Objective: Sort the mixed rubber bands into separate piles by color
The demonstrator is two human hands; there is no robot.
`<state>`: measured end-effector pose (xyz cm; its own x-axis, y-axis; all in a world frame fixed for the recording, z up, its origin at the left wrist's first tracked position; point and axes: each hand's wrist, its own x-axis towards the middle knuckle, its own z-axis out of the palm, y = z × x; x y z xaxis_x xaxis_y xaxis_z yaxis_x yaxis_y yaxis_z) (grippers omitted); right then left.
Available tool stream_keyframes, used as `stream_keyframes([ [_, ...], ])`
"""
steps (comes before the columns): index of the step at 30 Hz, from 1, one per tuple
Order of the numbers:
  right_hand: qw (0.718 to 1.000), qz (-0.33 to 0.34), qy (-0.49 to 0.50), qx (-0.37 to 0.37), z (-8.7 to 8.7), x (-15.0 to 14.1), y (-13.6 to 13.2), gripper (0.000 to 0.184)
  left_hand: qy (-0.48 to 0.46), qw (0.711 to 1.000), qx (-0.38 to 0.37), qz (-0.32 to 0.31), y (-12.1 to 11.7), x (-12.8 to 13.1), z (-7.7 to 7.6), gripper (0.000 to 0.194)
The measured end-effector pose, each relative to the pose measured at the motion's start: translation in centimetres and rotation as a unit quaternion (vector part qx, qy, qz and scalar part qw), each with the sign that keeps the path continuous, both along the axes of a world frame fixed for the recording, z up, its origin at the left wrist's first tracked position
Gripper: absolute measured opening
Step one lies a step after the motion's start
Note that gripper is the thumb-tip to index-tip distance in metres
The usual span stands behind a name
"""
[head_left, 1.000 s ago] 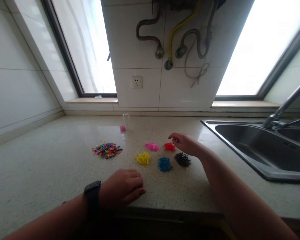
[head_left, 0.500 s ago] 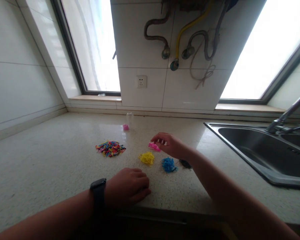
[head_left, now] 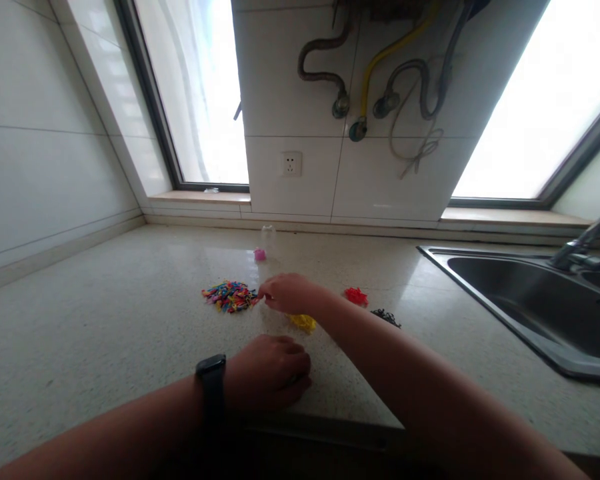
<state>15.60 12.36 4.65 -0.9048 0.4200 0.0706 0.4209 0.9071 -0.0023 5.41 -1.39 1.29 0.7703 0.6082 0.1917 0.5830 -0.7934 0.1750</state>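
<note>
My right hand (head_left: 285, 293) is at the right edge of a mixed pile of small coloured rubber bands (head_left: 227, 297). Its thumb and fingertips are pinched together; whatever is between them is too small to make out. Under the wrist lies a yellow pile (head_left: 303, 323), partly covered. A red pile (head_left: 356, 297) and a black pile (head_left: 386, 317) sit beyond the forearm to the right. The pink and blue piles are hidden behind the right hand and arm. My left hand (head_left: 273, 370), below a black watch (head_left: 213, 380), rests on the counter near its front edge, fingers curled in.
Towards the back of the counter (head_left: 130, 300) stands a clear container (head_left: 269, 237) with a small pink object (head_left: 259, 254) beside it. A steel sink (head_left: 510, 293) is set in on the right, with a tap (head_left: 575, 250). A tiled wall with a socket (head_left: 291, 164) rises behind.
My right hand has swept left from the red pile, over the pink one, to the mixed pile. The left hand has stayed put on the counter. The view has shifted slightly.
</note>
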Motion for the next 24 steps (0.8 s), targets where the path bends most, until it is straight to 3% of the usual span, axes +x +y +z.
stream_keyframes([
  [7, 0.998, -0.029, -0.012, 0.045, -1.2, -2.2, 0.5, 0.021, 0.002, 1.000, 0.003, -0.004, 0.1, 0.0, 0.0, 0.017],
  [13, 0.999, -0.026, 0.007, 0.039, -1.4, -2.6, 0.6, 0.023, 0.008, 1.000, -0.002, 0.000, 0.1, 0.0, 0.1, 0.017],
  [24, 0.996, -0.032, 0.086, -0.019, -0.8, 1.4, 0.3, 0.015, 0.017, 1.000, 0.000, 0.005, 0.1, 0.0, 0.1, 0.018],
])
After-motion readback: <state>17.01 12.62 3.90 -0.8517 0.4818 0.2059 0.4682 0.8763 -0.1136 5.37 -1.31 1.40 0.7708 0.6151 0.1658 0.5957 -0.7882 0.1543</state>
